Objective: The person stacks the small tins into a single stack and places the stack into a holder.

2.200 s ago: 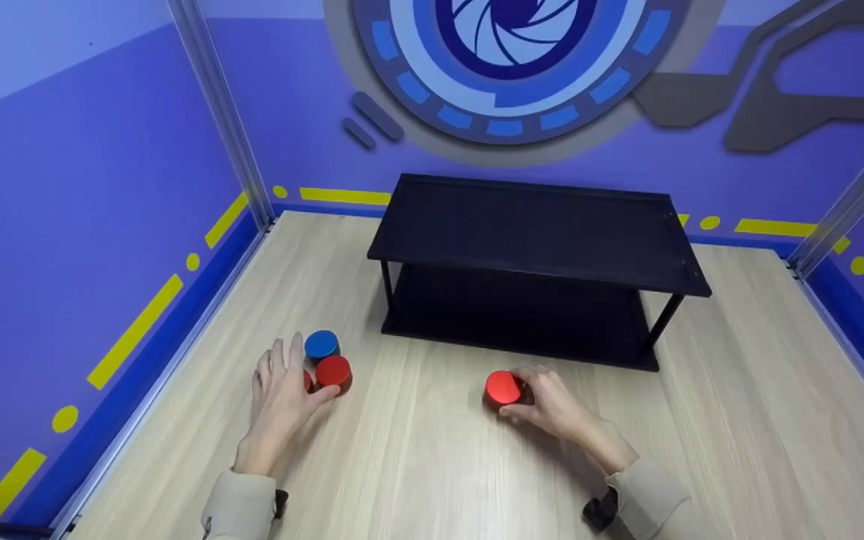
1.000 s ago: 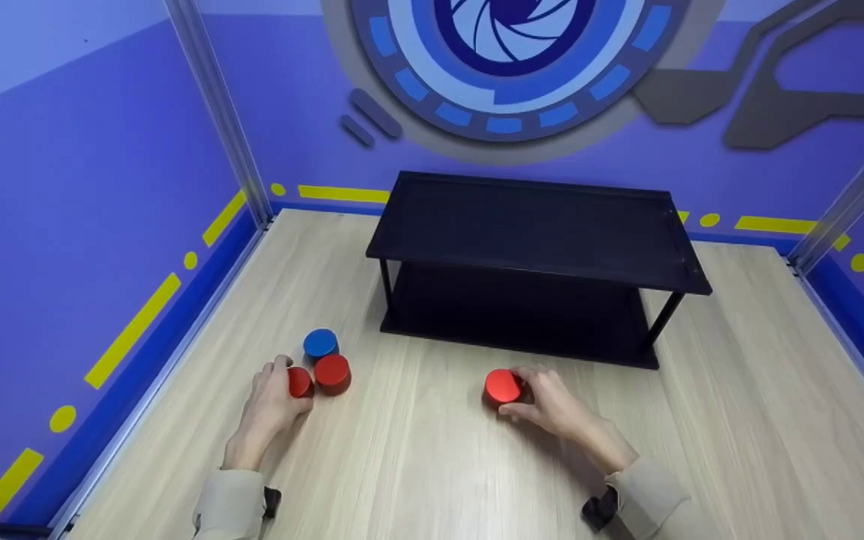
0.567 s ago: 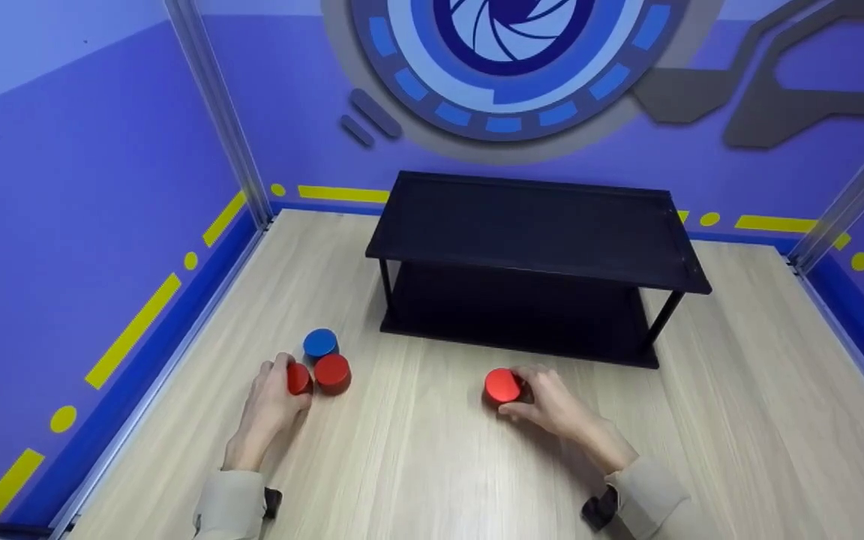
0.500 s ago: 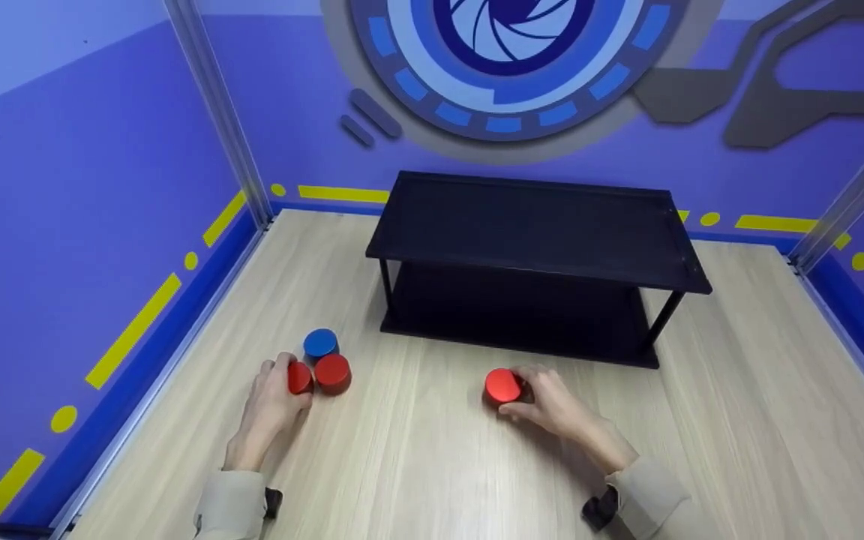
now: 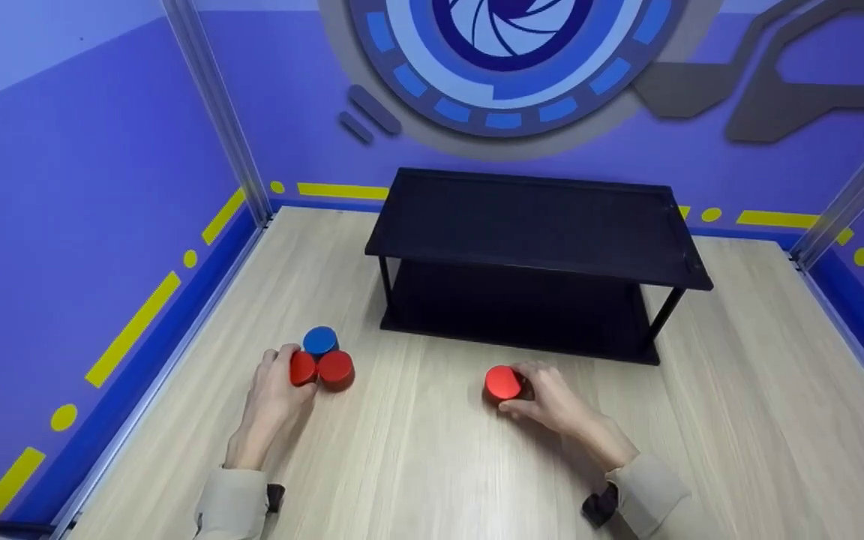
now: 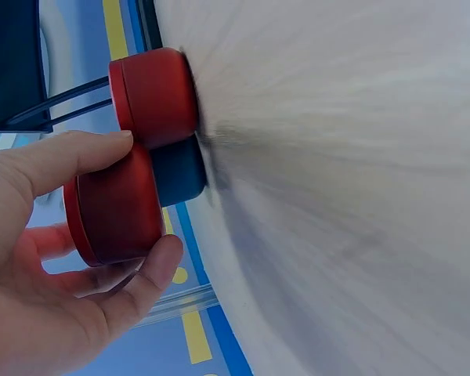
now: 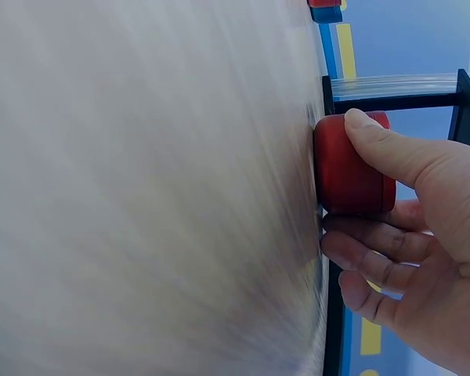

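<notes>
Red cylinder (image 5: 502, 384) in the right hand (image 5: 556, 399), second red cylinder (image 5: 302, 368) in the left hand (image 5: 271, 399)

Lower centre, thumb and fingers pinch the first on the wooden table (image 5: 432, 450); lower left, they pinch the second, seemingly raised. Just beside it, third red cylinder (image 5: 337, 370), then blue cylinder (image 5: 321, 340); centre, black shelf (image 5: 537, 221). Lifting seems in hand; next calls for clearing neighbours.

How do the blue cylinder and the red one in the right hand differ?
The right hand grips its red cylinder; neither hand holds the blue cylinder. The blue cylinder sits beside two other red cylinders; the gripped red one is apart. Both have round, flat tops.
</notes>
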